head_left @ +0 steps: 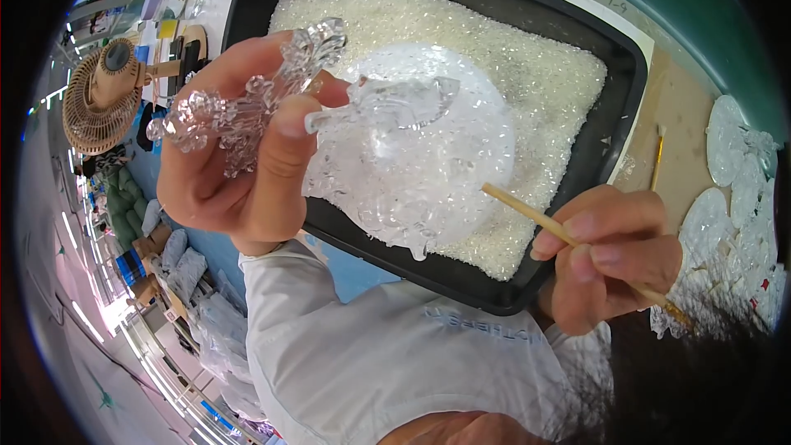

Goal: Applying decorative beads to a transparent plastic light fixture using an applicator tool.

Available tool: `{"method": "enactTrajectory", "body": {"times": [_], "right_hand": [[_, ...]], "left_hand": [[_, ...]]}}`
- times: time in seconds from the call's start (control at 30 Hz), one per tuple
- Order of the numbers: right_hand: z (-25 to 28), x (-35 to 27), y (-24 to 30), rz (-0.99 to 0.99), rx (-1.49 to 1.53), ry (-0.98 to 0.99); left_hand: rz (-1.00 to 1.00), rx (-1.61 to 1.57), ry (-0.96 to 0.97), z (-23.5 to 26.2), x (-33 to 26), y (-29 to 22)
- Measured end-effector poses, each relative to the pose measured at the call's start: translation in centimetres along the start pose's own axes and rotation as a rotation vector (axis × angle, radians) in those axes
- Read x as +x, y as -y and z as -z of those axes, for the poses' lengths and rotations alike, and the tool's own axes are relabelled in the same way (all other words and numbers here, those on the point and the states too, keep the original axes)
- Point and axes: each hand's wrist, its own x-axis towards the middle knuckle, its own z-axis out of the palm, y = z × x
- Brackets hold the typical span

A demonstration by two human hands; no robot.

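Note:
My left hand (272, 148) is closed around a clear, shiny ornament (222, 119) with knobbly, branching parts, raised over the tray's left side. A clear curved piece (408, 103) juts out to the right from between thumb and fingers; I cannot tell whether it is joined to the rest. Below it is a round whitish translucent disc (461, 148) with clear bits on its lower part. At the lower right, my right hand (614, 255) pinches a thin wooden stick (527, 213). One blunt end points at the disc; the other, darker end is partly behind hair.
A black tray (622, 58) holds a bed of small clear granules (552, 91). To the right, several clear discs and pieces (725, 206) lie on a brown surface near a thin yellow stick (658, 161). A beige fan (103, 95) stands at the left, with bags and boxes below.

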Motion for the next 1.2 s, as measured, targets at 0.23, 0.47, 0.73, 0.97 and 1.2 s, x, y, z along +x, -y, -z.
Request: {"method": "enactTrajectory", "body": {"times": [0.23,0.47,0.73,0.97,1.2], "right_hand": [[0.2,-1.1,0.4,-0.096,0.224,-0.165],[0.1,-0.7,0.3,-0.037,0.239,-0.205],[1.5,0.0,0.1,0.058,0.169,0.036],[0.4,0.0,0.2,0.052,0.072,-0.008],[0.9,-0.8,-0.1,0.066,0.219,-0.015]], "left_hand": [[-0.017,0.1,0.249,3.5,0.0,-0.8],[-0.215,0.116,0.483,3.8,1.5,0.0],[-0.534,0.011,0.602,3.6,2.4,0.7],[-0.669,-0.034,0.624,3.8,2.1,0.9],[-0.692,-0.082,0.622,3.6,1.9,1.3]]}}
